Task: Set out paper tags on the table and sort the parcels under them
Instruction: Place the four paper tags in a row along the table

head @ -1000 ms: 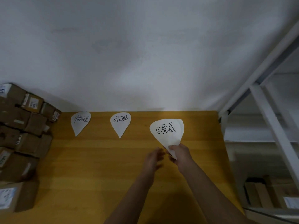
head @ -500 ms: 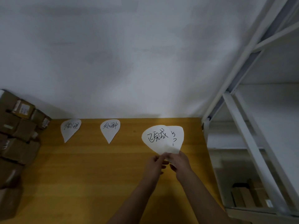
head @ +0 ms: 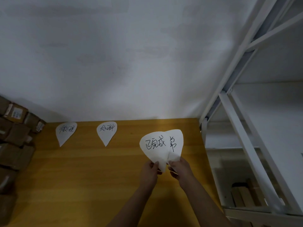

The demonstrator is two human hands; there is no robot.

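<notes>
While my left grip (head: 150,171) pinches the bottom tip of the front paper tag (head: 155,146) and my right grip (head: 179,169) pinches the lower edge of the rear paper tag (head: 176,140), the two sheets overlap in a fan over the right part of the desk (head: 82,177). Fingers curl on paper on both sides and nothing else is held. I can't tell if either sheet touches the wood. The left laid tag (head: 66,131) and centre laid tag (head: 106,131) lie flat by the far edge. The parcels (head: 14,136) are stacked at the left, unsorted by my read.

Risks as I judge them:
- **Clinging or tearing:** the thin sheets may cling, so pulling them apart could drag both or tear a tip under the pinch.
- **Tight room on the right:** two tags must fit between the centre laid tag and the desk's right edge. The last one could overhang and slip off toward the white rack (head: 237,112).
- **Mixed piles:** crowded tags would leave narrow lanes, so parcel piles could mix.
- **Shifted tags:** a forearm brush could shift the tags already laid.
</notes>
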